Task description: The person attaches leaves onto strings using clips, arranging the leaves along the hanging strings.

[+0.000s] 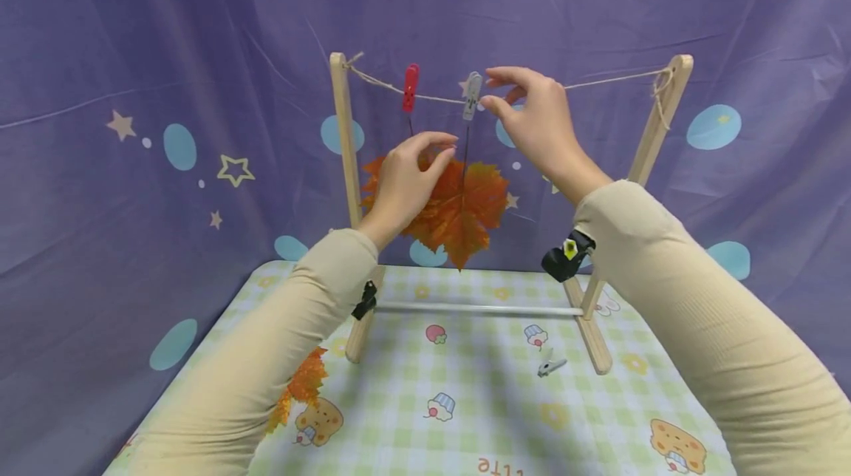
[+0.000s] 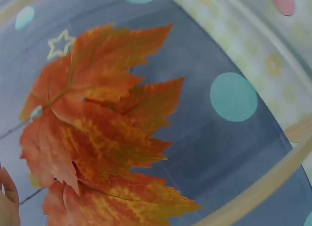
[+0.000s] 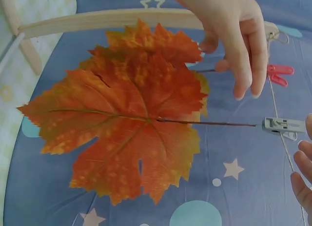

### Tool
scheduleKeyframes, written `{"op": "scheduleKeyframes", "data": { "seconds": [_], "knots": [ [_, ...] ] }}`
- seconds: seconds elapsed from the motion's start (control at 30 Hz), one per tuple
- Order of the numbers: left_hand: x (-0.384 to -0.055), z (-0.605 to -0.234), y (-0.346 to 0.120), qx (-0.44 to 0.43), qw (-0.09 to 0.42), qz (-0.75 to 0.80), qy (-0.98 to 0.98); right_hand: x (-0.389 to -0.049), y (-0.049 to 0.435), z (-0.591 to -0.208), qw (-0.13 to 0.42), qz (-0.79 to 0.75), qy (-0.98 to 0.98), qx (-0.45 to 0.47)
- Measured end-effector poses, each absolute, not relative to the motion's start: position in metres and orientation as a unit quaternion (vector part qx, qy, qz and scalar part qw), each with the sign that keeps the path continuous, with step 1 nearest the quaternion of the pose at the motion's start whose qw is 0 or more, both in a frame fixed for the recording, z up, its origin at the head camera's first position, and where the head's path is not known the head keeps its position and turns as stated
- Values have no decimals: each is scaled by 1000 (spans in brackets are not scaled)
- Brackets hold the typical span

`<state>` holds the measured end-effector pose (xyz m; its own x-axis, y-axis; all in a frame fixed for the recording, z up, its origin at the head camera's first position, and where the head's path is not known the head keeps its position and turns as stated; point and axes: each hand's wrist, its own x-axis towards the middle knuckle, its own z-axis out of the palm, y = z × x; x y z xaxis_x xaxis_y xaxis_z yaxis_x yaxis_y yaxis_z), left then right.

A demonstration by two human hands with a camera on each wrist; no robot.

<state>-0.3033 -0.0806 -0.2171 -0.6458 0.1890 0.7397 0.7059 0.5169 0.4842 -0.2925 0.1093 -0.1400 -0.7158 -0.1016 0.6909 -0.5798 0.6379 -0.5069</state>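
Two orange autumn leaves hang by their stems from a string (image 1: 439, 99), overlapping each other. A red clothespin (image 1: 410, 88) clips the rear leaf (image 3: 156, 45). The front leaf (image 1: 465, 206) hangs from a grey clothespin (image 1: 472, 95), its dark stem (image 3: 209, 123) caught in the clip's end. My right hand (image 1: 538, 117) is just right of the grey clothespin, thumb and fingers parted, apart from it. My left hand (image 1: 408, 177) hovers before the leaves with loosely bent fingers and nothing held; in the right wrist view its fingers (image 3: 241, 65) hang near the rear stem.
The string is tied between two wooden posts (image 1: 654, 128) joined low down by a white rod (image 1: 479, 308). On the checked tablecloth (image 1: 492, 387) lie another grey clothespin (image 1: 550, 366) and, partly behind my left sleeve, another orange leaf (image 1: 307, 380). A purple curtain (image 1: 166, 40) hangs behind.
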Motion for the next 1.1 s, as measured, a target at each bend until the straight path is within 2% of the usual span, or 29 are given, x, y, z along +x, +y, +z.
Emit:
{"op": "scheduleKeyframes", "data": {
  "seconds": [0.4,0.8,1.1],
  "knots": [
    [-259,-242,-111,-327,275,-403,-809,-263,132,-174,374,409,-800,230],
    [-230,-271,-152,-293,244,-384,-841,-238,161,-217,360,435,-789,244],
    [-216,-297,-188,-250,245,-340,-873,-223,188,-245,343,423,-802,247]
  ]
}}
